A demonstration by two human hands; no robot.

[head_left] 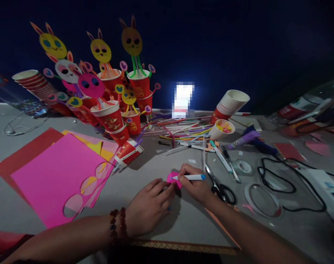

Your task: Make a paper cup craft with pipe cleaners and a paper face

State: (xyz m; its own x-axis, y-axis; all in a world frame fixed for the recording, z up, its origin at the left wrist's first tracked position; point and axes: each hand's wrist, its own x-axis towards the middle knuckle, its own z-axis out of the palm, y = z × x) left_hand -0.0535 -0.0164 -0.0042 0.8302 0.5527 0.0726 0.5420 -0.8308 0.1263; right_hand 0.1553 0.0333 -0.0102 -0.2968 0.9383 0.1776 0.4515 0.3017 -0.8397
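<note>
Pink disc on grey, cluttered table; dark blue wall behind.

Paper sheets lie left of the disc, scissors right, thin sticks behind.

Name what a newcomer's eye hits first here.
Probably the bright pixelated rectangle at back centre, against the dark blue wall. Next, the rabbit-faced paper figures in red paper cups at back left. Front centre, the right hand holds a white marker over a pink paper disc, left hand at its edge.
</note>
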